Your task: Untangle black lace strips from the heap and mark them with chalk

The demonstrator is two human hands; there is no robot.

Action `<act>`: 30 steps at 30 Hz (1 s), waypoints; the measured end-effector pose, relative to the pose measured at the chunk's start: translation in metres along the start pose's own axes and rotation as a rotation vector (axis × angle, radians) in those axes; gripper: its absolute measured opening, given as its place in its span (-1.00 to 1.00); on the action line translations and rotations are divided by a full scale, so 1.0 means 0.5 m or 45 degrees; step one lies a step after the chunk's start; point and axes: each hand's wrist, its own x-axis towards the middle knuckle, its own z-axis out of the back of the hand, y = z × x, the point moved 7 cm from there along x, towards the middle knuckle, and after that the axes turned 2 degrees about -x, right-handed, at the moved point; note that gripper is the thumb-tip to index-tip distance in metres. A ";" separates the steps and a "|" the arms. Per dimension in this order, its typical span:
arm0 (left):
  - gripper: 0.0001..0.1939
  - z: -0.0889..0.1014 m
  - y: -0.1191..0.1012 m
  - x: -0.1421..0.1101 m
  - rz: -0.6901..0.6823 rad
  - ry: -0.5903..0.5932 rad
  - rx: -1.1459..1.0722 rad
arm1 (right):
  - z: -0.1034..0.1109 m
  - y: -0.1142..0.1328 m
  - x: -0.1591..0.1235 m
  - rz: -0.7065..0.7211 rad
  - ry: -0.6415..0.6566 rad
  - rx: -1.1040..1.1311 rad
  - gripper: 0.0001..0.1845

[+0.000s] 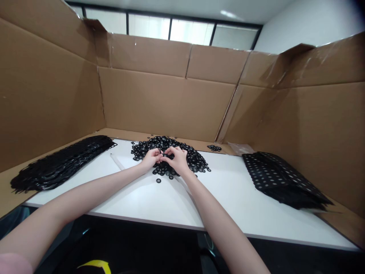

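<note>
A heap of small black rings (pixel 196 158) lies at the far middle of the white table. Over its front part, my left hand (pixel 152 159) and my right hand (pixel 178 160) meet at the fingertips. Both hands are closed in a pinch on a small black piece between them, which looks like one of the rings. The fingers and the dark heap behind hide most of it. A loose black ring (pixel 158 180) lies by itself in front of the heap.
At the left lies a long stack of black strips (pixel 65 161). Perforated black sheets (pixel 282 177) are piled at the right. A small cluster of rings (pixel 214 148) lies near the back edge. A pale stick-like tool (pixel 116 161) rests left of the heap. Cardboard walls (pixel 168 102) surround the table (pixel 137 201).
</note>
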 end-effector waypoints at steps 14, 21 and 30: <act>-0.85 0.005 -0.005 0.002 -0.026 -0.167 -0.004 | -0.010 0.020 -0.005 -0.004 -0.090 0.011 -0.70; -0.82 0.008 -0.009 0.000 -0.038 -0.100 -0.017 | -0.001 -0.022 0.009 -0.254 -0.206 0.410 -0.60; -0.69 0.001 -0.002 0.004 -0.018 -0.016 -0.064 | -0.013 -0.052 0.019 -0.245 -0.252 0.925 -0.65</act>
